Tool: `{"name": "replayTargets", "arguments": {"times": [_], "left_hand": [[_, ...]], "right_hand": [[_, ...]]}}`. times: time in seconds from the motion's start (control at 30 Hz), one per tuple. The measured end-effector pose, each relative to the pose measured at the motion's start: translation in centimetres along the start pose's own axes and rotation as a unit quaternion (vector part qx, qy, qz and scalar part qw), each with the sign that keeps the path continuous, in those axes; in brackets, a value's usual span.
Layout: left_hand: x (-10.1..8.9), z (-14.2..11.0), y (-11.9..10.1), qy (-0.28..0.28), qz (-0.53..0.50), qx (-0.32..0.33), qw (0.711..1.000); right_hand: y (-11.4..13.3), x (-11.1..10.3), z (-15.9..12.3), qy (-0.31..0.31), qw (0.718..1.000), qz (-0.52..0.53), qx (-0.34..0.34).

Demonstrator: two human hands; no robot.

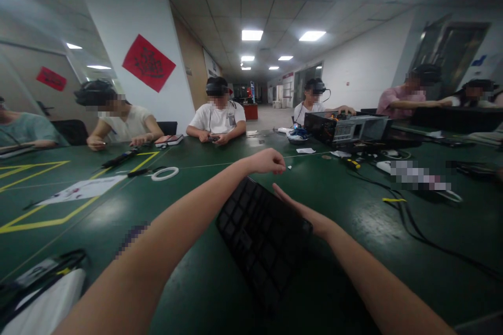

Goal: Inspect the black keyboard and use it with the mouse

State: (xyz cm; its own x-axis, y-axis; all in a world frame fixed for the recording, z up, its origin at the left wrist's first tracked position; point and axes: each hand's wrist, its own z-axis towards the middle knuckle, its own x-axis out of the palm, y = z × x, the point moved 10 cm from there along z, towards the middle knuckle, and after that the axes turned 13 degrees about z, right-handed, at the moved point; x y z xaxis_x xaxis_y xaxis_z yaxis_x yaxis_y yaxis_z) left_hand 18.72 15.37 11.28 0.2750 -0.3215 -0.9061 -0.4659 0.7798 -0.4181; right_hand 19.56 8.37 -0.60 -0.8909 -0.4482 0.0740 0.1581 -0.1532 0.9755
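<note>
A dark black case with a grid of square panels stands tilted in front of me, over the green table. My right hand grips its far right edge, one finger stretched along the top and the others hidden behind. Above the case's far end is my left hand, bent at the wrist with its fingers curled down. Whether anything is between those fingers is hidden. A small white scrap lies on the table just beyond my left fingertips.
An opened computer case stands at the back right, near a yellow-handled tool and black cables. A white ring and a printed sheet lie left. Several people wearing headsets sit around the green table.
</note>
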Motion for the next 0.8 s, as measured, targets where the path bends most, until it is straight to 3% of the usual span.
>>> {"name": "replayTargets", "arguments": {"times": [0.1,0.13,0.27,0.43,0.53,0.63,0.7,0.8], "left_hand": [[-0.5,-0.3,-1.5,-0.051,0.057,0.031,0.997],[-0.6,-0.6,-2.2,-0.067,0.073,0.048,0.994],[-1.1,-1.9,-4.9,-0.135,0.148,0.072,0.977],[-1.8,-4.1,-6.2,-0.183,0.186,0.026,0.965],[-2.5,-7.6,-5.8,-0.208,0.159,-0.002,0.965],[-2.0,-12.7,-3.6,-0.221,0.104,-0.05,0.968],[-0.2,-16.3,-1.4,-0.2,0.075,-0.093,0.972],[3.3,-20.3,1.5,-0.163,0.064,-0.146,0.974]], "right_hand": [[2.9,-3.6,-0.6,-0.082,0.989,0.117,-0.044],[4.2,-4.0,-0.9,-0.081,0.98,0.165,-0.072],[7.7,-2.2,-1.6,-0.011,0.968,0.223,-0.113],[9.0,0.8,-2.1,0.041,0.977,0.183,-0.1],[8.9,0.6,-2.3,0.052,0.98,0.168,-0.088],[7.6,-2.0,-2.1,-0.005,0.99,0.111,-0.081],[5.1,-2.8,-1.6,-0.019,1.0,0.006,-0.017],[1.5,-0.5,-1.1,0.077,0.987,-0.128,0.06]]}}
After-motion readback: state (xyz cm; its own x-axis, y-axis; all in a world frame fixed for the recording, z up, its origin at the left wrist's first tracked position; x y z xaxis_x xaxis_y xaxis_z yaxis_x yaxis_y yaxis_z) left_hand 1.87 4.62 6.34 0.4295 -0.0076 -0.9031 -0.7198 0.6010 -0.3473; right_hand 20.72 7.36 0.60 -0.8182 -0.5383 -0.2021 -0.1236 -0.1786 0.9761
